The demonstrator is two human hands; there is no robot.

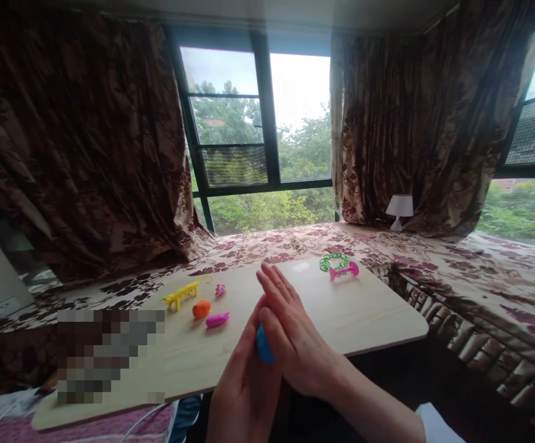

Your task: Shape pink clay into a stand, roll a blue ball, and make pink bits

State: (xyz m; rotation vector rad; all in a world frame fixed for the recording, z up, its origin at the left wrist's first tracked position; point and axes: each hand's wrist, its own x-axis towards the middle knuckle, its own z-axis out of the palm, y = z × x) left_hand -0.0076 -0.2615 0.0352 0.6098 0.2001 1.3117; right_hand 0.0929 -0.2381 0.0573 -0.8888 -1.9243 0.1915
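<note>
A lump of blue modelling clay point(263, 347) is pressed between my two palms, just past the near edge of the table. My left hand point(244, 375) lies underneath and to the left, its fingers pointing away from me. Over the clay from the right comes my right hand point(295, 335), fingers straight and together. Most of the lump is hidden by the hands. To their left on the table are a magenta clay roll point(217, 319), an orange clay ball point(201, 309), a small pink piece point(220, 290) and a yellow four-legged animal figure point(181, 295).
At the table's far right, a pink dumbbell-shaped piece point(343, 271) lies against a green openwork ring point(328, 263). The pale wooden table point(369, 314) borders a fabric-covered ledge point(267, 246) with a small white lamp point(399, 209). A blurred-out patch covers the table's left part.
</note>
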